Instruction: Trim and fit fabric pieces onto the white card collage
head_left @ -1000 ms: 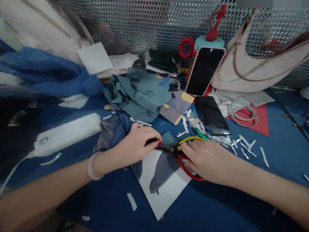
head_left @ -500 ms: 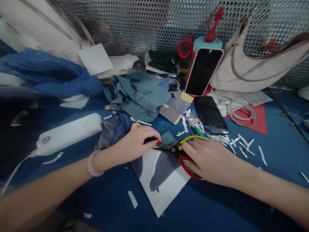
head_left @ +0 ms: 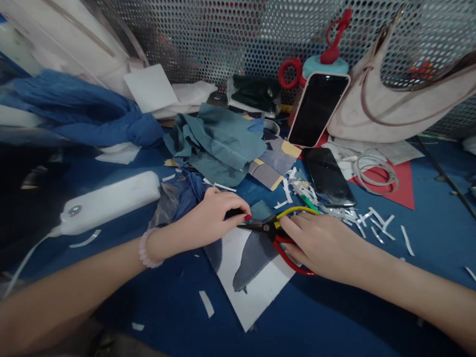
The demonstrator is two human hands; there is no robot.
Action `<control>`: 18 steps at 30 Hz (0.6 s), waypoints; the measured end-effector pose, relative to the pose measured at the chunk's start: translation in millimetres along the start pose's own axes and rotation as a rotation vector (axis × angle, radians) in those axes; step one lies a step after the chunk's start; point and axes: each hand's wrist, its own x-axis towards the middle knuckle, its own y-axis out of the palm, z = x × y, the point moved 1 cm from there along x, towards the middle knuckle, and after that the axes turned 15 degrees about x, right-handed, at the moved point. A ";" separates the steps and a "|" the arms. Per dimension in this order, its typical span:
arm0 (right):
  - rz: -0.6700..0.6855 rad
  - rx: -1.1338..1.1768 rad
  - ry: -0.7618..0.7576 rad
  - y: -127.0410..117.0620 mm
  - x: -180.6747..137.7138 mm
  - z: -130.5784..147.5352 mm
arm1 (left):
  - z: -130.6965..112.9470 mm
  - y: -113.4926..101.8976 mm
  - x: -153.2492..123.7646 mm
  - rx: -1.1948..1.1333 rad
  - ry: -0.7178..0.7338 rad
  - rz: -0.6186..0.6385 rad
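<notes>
My right hand grips scissors that have one yellow and one red handle loop, fingers through the loops. The dark blades point left, towards my left hand. That hand is curled, its fingertips pinching a small dark piece at the blade tips. Under both hands lies a white sheet with a grey cut-out shape stuck on it. A small teal scrap sits just behind the blades.
White paper slivers litter the blue table. Behind lie teal fabric pieces, a blue cloth, a white power strip, two phones, a pale bag and a perforated metal wall.
Both hands and the scissors stay in nearly the same place. The view has shifted slightly, and the white sheet sits a little higher in the frame.
</notes>
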 end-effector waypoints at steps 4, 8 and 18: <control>0.000 0.019 -0.028 -0.4 0.1 -1.1 | 0.3 0.3 0.1 0.003 -0.004 -0.008; 0.014 0.034 -0.030 1.7 -0.6 -2.4 | 0.5 1.3 0.5 0.011 0.004 -0.015; -0.016 -0.010 -0.014 3.3 -5.1 2.0 | 4.0 2.6 -0.6 0.004 0.039 -0.039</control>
